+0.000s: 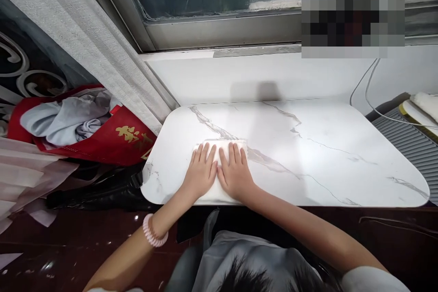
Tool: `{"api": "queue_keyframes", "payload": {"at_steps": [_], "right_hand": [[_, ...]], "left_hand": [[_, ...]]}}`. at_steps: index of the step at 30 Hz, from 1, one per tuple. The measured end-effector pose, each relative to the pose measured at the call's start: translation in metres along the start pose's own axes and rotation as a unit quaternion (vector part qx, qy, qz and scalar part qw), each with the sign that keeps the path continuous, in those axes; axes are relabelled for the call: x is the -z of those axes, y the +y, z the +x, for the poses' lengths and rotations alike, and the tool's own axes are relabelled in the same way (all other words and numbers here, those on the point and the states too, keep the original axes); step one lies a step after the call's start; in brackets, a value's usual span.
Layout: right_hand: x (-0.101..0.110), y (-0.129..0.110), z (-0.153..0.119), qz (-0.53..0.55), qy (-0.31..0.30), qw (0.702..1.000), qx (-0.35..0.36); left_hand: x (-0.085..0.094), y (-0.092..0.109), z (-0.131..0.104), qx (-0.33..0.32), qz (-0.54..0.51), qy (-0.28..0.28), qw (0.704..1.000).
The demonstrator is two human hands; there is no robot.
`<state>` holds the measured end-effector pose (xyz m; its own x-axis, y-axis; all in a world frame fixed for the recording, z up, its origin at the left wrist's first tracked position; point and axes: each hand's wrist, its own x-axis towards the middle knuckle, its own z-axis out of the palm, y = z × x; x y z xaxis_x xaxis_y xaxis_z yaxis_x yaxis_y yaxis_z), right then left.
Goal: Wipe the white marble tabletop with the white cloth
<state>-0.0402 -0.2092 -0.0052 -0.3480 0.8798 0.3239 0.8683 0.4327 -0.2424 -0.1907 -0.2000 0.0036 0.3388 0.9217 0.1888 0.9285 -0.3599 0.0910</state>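
Note:
A white cloth (pixel 219 191) lies flat on a white marble-patterned tabletop (pixel 328 155), near its front edge and left of its middle. My left hand (pixel 201 171) rests palm down on the cloth's left part, fingers stretched out and pointing away from me. Beside it, my right hand (pixel 235 171) presses flat on the cloth's right part, its fingers also straight. The two thumbs meet or nearly meet between the hands. Neither hand grips the cloth. Much of the cloth is hidden beneath both palms.
Behind the tabletop stands a white wall below a window (pixel 222 32). A pale curtain (pixel 102 54) hangs at the left, by a red bag (pixel 102 146) holding grey fabric (pixel 65 121). White cables (pixel 369 84) run down at the right, near a ribbed grey surface (pixel 407 139).

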Motion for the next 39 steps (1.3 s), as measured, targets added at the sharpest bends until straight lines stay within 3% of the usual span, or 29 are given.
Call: {"api": "queue_keyframes", "payload": {"at_steps": [5, 9, 16, 21, 26, 31, 35, 39], "right_hand": [[0.001, -0.03, -0.01, -0.002, -0.01, 1.0, 0.022], [-0.014, -0.043, 0.022, 0.01, -0.006, 0.999, 0.048], [-0.056, -0.049, 0.127, 0.029, 0.003, 0.999, 0.026], [-0.07, -0.037, 0.19, 0.037, -0.032, 0.999, 0.006], [-0.074, -0.019, 0.222, 0.033, -0.035, 0.999, 0.002], [-0.079, -0.011, 0.233, 0.015, -0.029, 0.999, 0.01], [-0.074, -0.01, 0.221, 0.009, -0.033, 0.999, 0.014], [-0.057, -0.001, 0.179, -0.002, -0.053, 0.998, 0.027]], "left_hand": [[0.008, -0.015, -0.031, 0.007, 0.002, -0.002, 1.0], [0.009, -0.054, -0.021, 0.027, 0.01, -0.009, 1.0], [0.006, -0.133, 0.059, 0.113, 0.007, -0.058, 0.992], [-0.005, -0.164, 0.118, 0.136, 0.004, -0.032, 0.99], [-0.01, -0.171, 0.152, 0.129, 0.03, -0.021, 0.991], [-0.014, -0.172, 0.164, 0.146, 0.028, -0.002, 0.989], [-0.016, -0.161, 0.156, 0.146, 0.03, 0.017, 0.989], [-0.014, -0.12, 0.129, 0.161, 0.029, 0.015, 0.986]]}}
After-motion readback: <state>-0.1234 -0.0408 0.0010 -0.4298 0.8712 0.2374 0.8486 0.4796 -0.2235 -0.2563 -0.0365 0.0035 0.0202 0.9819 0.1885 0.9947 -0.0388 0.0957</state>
